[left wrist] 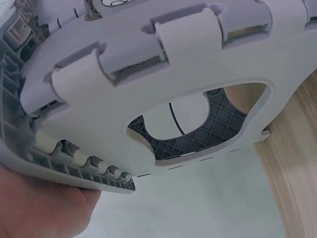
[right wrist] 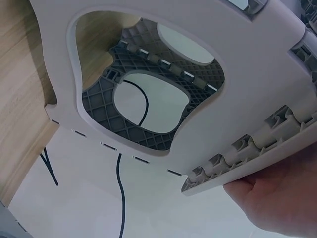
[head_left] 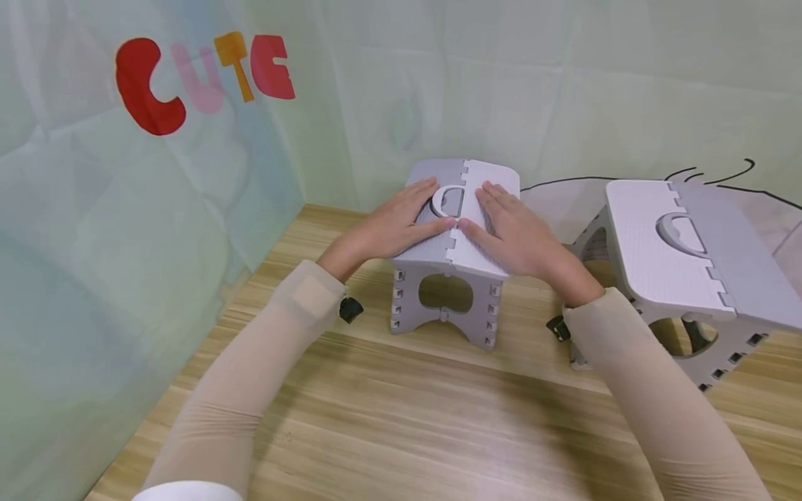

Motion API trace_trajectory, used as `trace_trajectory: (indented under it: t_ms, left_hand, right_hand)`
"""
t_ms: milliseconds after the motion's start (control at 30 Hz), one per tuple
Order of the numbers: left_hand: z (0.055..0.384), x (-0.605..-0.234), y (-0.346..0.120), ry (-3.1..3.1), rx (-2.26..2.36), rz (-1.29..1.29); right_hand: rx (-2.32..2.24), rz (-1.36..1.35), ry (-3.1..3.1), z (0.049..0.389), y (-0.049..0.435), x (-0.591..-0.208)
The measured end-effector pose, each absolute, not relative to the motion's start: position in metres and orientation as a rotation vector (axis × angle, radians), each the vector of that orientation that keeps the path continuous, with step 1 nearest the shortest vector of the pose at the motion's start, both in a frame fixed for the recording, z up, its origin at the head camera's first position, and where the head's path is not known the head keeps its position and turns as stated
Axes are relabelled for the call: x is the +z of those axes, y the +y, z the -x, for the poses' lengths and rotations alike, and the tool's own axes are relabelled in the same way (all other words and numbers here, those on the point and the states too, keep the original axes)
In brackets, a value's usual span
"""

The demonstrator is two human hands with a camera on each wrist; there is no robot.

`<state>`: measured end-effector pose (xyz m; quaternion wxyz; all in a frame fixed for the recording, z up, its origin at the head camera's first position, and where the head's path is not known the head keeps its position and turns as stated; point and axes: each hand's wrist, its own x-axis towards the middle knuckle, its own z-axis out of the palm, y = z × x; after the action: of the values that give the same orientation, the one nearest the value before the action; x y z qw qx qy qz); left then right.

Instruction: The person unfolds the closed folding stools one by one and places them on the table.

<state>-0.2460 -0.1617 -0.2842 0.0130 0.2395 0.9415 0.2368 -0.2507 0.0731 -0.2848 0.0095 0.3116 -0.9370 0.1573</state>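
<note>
Unfolded on the wooden surface stands a small folding stool (head_left: 445, 296), its seat half grey, half white, with a white loop handle in the middle. My left hand (head_left: 397, 219) lies on the grey half, fingers extended. On the white half rests my right hand (head_left: 515, 229), its fingers straight too, the thumbs nearly meeting at the center seam below the handle. In the left wrist view the stool's side panel (left wrist: 114, 104) and its cutout show from underneath, my left hand (left wrist: 44, 208) at the seat edge. The right wrist view has my right hand (right wrist: 282, 193) at the opposite seat edge.
A second folding stool (head_left: 673, 243), larger in view, stands unfolded to the right, close to my right forearm. Printed cloth walls (head_left: 438, 90) rise behind and at the left, one with colored letters. The wood-grain surface (head_left: 388, 417) stretches toward me.
</note>
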Motion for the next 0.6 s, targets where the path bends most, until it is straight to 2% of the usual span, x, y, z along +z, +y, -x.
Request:
trace_trajectory:
  t_ms: [600]
  left_hand:
    - [0.2519, -0.2832, -0.1646, 2.948, 0.721, -0.765]
  right_hand:
    - [0.551, -0.966, -2.933, 0.2582, 0.0706, -0.2874]
